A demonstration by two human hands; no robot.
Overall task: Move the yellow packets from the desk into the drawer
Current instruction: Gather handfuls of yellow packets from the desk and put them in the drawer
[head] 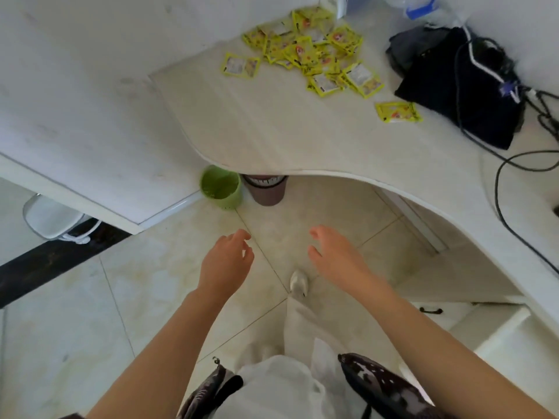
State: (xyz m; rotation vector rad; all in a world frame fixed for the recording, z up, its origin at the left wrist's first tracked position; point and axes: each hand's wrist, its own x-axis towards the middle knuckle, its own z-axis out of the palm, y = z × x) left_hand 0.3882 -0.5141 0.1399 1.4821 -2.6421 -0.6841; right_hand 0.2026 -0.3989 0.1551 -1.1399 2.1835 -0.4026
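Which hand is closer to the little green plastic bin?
Left. The left hand hovers just below the green plastic bin; the right hand hangs farther off to its right.

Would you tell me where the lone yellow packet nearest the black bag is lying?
In the head view, that yellow packet lies on the desk, upper right, just left of the black bag.

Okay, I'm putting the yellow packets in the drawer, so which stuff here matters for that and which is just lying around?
Job:
packets, heaped on the desk
stray packet near the bag
drawer, under the desk on the right
left hand and right hand, both empty

Lying about:
black bag
cables
green bin
brown bin
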